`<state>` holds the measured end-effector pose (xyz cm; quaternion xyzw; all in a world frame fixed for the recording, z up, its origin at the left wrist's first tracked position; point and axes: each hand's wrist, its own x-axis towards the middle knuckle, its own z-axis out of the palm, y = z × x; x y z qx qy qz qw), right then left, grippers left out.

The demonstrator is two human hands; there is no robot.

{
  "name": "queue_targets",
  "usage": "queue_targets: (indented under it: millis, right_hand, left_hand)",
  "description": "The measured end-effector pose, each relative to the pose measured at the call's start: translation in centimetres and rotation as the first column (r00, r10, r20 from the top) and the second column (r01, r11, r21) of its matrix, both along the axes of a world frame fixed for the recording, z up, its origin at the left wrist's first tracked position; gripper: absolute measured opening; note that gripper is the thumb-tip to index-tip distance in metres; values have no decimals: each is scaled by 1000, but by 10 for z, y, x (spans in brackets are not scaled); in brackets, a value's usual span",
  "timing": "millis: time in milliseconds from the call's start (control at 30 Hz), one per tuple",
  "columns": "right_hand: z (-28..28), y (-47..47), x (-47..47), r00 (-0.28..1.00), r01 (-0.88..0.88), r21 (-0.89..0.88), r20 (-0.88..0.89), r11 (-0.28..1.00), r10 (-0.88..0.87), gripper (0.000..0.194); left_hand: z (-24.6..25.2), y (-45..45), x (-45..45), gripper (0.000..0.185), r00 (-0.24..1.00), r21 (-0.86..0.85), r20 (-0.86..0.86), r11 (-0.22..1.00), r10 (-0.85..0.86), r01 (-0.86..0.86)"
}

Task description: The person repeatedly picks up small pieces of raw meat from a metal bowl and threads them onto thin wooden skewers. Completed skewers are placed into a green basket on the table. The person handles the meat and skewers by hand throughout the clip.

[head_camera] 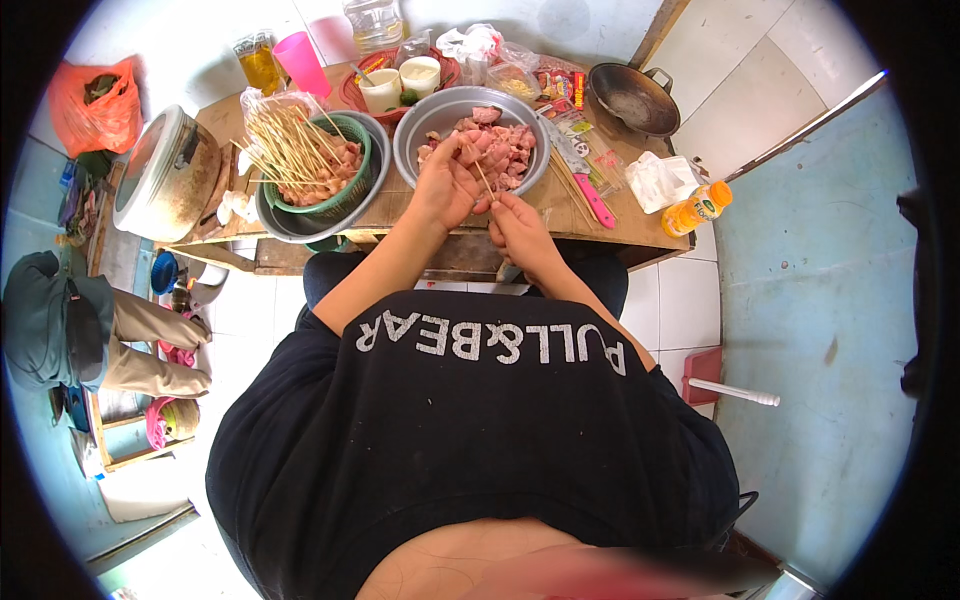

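Note:
My left hand [448, 186] holds a piece of raw meat at the near rim of a grey basin [406, 150]. In my right hand [519, 231] is the lower end of a thin wooden skewer [484, 178], whose upper part reaches the meat in my left fingers. Raw meat chunks [517, 146] lie in the basin. To its left, a green plastic basket [352, 196] inside another grey basin [279, 225] holds skewered meat, the many sticks [281, 139] pointing up and left. Right of the meat basin lie a knife with a pink handle [595, 201] and loose skewers [571, 187].
A large metal pot [169, 176] stands at the table's left end. Behind the basins are a red basket [351, 94] with white cups, a pink cup [301, 64] and seasoning packets [562, 86]. A wok [634, 97], tissues [656, 180] and an orange bottle [697, 208] are right. Another person [90, 330] stands far left.

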<state>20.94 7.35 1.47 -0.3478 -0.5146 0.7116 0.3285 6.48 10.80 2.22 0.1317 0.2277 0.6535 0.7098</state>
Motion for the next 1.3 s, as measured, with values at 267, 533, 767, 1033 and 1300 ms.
queue_targets:
  millis: [267, 533, 767, 1033, 1300]
  right_hand:
    - [-13, -1, -2, 999, 34, 75, 13, 997, -35, 20]
    - [-17, 1, -10, 997, 78, 125, -26, 989, -75, 19]
    - [-15, 3, -8, 996, 93, 74, -20, 993, -91, 17]
    - [-20, 12, -14, 992, 120, 219, -2, 968, -122, 18]
    - [-5, 18, -2, 994, 110, 128, -20, 986, -108, 19]
  left_hand:
    - [-5, -2, 0, 21, 998, 47, -48, 998, -28, 30]
    - [0, -5, 8, 18, 992, 93, -123, 996, 27, -16]
    - [2, -9, 12, 20, 985, 129, -166, 991, 42, -20]
    - [-2, -8, 13, 28, 961, 175, -274, 981, -32, 83]
    - [5, -13, 19, 40, 978, 137, -203, 988, -43, 72]
